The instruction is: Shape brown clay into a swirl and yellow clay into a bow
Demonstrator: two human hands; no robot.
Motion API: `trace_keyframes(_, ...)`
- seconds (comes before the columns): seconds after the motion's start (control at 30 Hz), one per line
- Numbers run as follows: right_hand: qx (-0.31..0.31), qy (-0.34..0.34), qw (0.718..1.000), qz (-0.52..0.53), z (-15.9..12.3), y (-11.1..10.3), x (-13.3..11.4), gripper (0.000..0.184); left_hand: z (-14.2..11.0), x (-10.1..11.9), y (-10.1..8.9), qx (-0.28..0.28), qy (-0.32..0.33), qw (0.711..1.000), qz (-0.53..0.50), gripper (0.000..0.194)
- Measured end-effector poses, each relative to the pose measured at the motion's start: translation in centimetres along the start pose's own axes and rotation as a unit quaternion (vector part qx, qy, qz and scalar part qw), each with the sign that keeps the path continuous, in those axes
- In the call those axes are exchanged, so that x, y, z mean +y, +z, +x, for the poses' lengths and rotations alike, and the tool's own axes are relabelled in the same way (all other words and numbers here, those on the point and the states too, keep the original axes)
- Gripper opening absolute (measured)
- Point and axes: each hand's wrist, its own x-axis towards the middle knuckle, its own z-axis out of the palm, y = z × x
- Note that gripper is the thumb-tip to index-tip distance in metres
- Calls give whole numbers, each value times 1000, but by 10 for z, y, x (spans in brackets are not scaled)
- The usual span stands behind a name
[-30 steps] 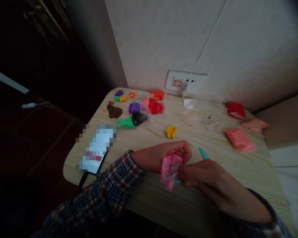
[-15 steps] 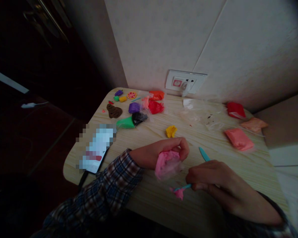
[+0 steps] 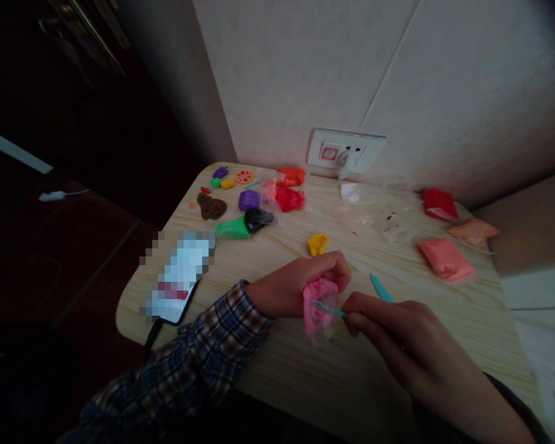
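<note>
My left hand is closed on a clear bag of pink clay, its mouth turned toward my right side. My right hand pinches a thin light-blue modelling tool, whose tip is in the bag's opening against the clay. Just beyond my right hand, a teal clay knife lies on the table, its near end hidden by the fingers. A yellow lump of clay sits beyond my left hand.
On the wooden table, a phone lies at left. Behind it are a brown clay coil, small clay fruits, and green and red clay packs. Pink-orange packets lie right. A wall socket is behind.
My right hand has brought the tool, which carried a bit of pink clay below the bag, up into the bag's opening. My left hand has shifted slightly right with the bag.
</note>
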Motion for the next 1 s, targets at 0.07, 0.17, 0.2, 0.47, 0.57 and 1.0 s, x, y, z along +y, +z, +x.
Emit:
trace_keyframes(0.07,16,5,1000,-4,0,2,-4,24,0,1,0,14,3,999,39,19)
trace_keyframes(0.17,4,13,1000,-8,1,2,-7,23,0,2,1,26,5,998,55,19)
trace_keyframes(0.2,-11,13,1000,-7,1,1,-7,23,0,2,1,26,3,999,48,19)
trace_keyframes(0.47,-95,5,996,-3,5,-3,-12,26,0,-2,3,-7,24,999,-45,19)
trace_keyframes(0.57,-89,-9,996,11,3,2,-12,25,0,-5,1,4,36,998,-57,20)
trace_keyframes(1.0,-39,6,999,-20,1,-1,-7,24,-1,-3,-3,36,23,997,67,15)
